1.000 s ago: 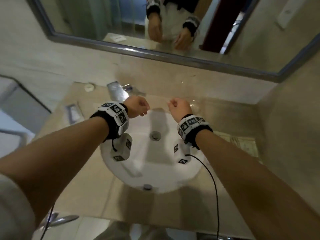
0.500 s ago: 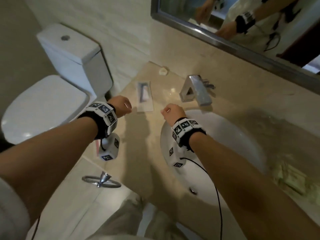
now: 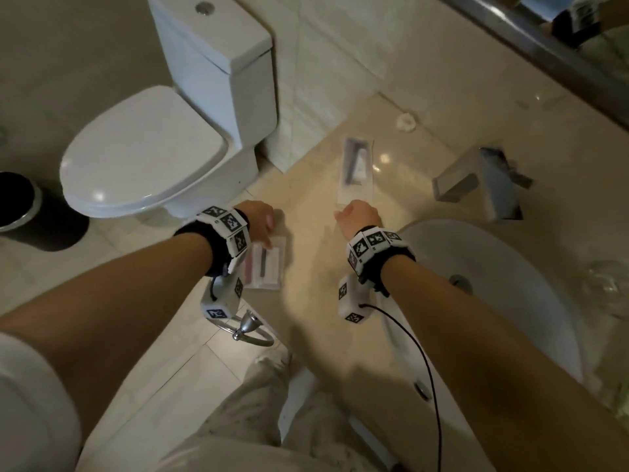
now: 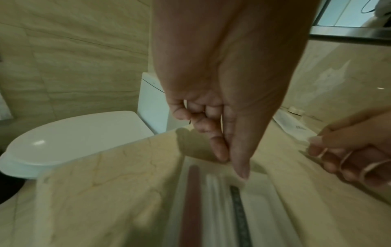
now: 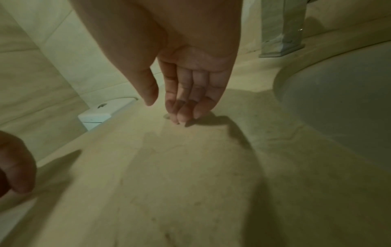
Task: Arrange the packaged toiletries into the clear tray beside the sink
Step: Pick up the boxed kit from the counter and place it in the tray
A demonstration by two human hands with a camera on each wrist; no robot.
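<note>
Head view: two toiletry packets [image 3: 265, 265] [image 3: 355, 172], two hands [image 3: 260, 221] [image 3: 359, 218].

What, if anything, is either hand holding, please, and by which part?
Nothing is held: the left hand only nears the end of the toiletry packet; the right hand hangs empty.

No readable text, brand, number or sign anywhere. Only black-and-white square code patterns, carrying no letters or digits, on the white blocks of the left wristband [image 3: 226, 229] left of centre in the head view and the right wristband [image 3: 372, 245] right of centre. Faint dark marks on the far packet [image 4: 296, 127] at the right edge of the left wrist view, too blurred to read. Near packet [image 3: 265, 265] below centre in the head view: coloured strips, no legible print.
</note>
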